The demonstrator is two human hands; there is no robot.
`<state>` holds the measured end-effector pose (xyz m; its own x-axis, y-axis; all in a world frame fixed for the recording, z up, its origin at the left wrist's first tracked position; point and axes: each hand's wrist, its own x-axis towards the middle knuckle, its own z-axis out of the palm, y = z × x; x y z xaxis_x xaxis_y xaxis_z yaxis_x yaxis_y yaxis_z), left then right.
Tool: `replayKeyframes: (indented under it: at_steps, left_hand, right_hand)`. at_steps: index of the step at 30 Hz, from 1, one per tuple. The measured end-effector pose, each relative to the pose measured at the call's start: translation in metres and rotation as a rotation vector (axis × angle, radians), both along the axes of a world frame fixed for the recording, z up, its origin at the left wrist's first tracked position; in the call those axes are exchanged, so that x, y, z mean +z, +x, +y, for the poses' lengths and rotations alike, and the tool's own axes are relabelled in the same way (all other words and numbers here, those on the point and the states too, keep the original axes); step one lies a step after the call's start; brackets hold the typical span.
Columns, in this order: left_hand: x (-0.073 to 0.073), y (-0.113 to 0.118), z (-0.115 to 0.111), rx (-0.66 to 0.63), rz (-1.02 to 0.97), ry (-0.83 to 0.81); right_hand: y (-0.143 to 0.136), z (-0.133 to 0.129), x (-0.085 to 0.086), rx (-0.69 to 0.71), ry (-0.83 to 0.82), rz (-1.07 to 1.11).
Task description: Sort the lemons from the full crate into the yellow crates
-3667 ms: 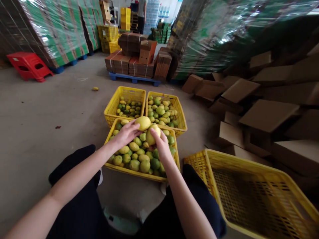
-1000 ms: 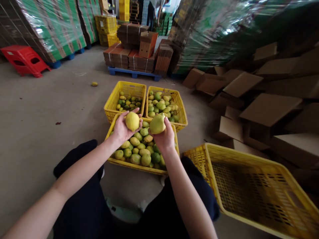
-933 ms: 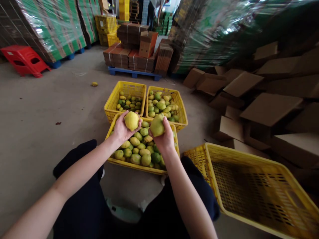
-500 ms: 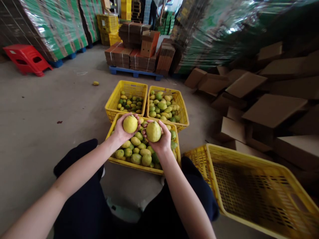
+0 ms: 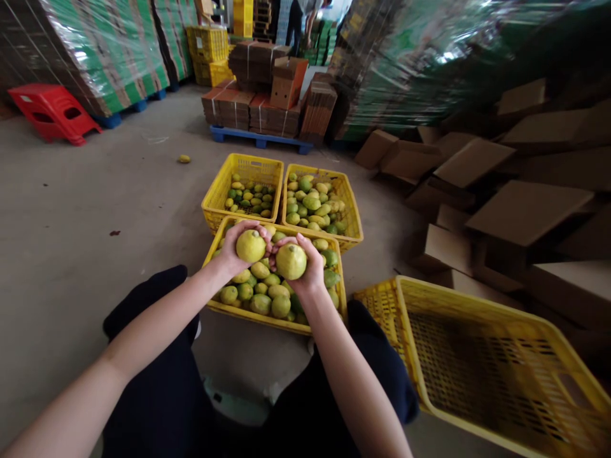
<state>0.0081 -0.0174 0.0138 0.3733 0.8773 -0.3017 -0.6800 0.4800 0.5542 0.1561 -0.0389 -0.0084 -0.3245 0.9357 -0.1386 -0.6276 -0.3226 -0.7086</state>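
Observation:
My left hand is closed round a yellow lemon, its stem end turned up and to the right. In my right hand sits a yellow-green lemon, fingers curled behind it. Both hands are side by side, fingertips close together, above a yellow plastic crate full of green and yellow lemons. Behind it stand two more yellow crates: the left crate holds a shallow layer of small fruit, and the right crate is fuller with larger lemons.
An empty yellow crate stands at my right knee. Cardboard boxes are heaped along the right. A blue pallet bears bundled flat cartons. At the left are a red stool and a loose lemon on the floor. A person stands far back.
Both lemons have been tilted in my hands, so their stem ends show more. My right hand has come slightly lower and nearer the left. The distant person has shifted a little.

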Motion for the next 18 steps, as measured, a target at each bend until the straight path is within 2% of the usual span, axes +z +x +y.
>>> replayKeyframes:
  at_steps: [9, 15, 18]
  left_hand:
    - [0.0000, -0.0005, -0.0001, -0.037, 0.020, 0.030]
    - [0.0015, -0.0017, -0.0009, -0.055, 0.008, -0.015]
    - [-0.0026, -0.0001, 0.0009, 0.001, 0.001, -0.070]
  right_hand:
    - [-0.0020, -0.0008, 0.0004, -0.017, 0.036, -0.019]
    - [-0.0022, -0.0003, 0.0006, 0.014, 0.016, -0.009]
    - [-0.0016, -0.0004, 0.0017, -0.007, -0.027, 0.042]
